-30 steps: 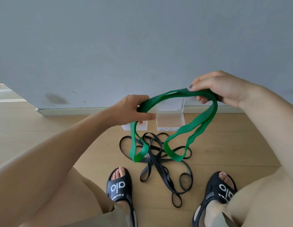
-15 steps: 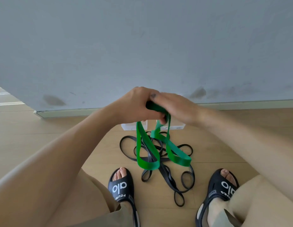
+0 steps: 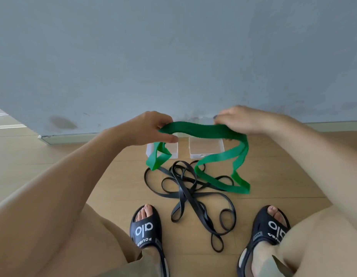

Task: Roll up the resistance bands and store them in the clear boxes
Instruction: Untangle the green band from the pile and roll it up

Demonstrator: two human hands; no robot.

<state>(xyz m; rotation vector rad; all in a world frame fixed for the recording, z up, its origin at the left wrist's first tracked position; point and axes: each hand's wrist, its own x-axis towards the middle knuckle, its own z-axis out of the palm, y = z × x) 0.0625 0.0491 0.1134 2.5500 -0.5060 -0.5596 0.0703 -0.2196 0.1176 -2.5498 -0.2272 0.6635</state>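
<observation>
One green band (image 3: 195,127), stretched flat between my 2 hands, up in the air above the boxes. Its short loop hangs off the left end, dangling in front of the left box; a longer loop drops from the right end & its bottom lies on the floor (image 3: 77,162), on the edge of the black pile. My left hand (image 3: 147,127) grips the band's left end, fingers curled over, thumb underneath. My right hand (image 3: 239,120) holds the right end, fingers bent down over it; thumb hidden, can't tell how tight. 2 clear boxes (image 3: 206,147), side by side at the wall (image 3: 173,56), both lidless, left one partly behind the band. Black bands (image 3: 185,188) in a tangle on the floor betw. boxes & my feet; can't count them. 2 black slides (image 3: 146,228), one per foot.
</observation>
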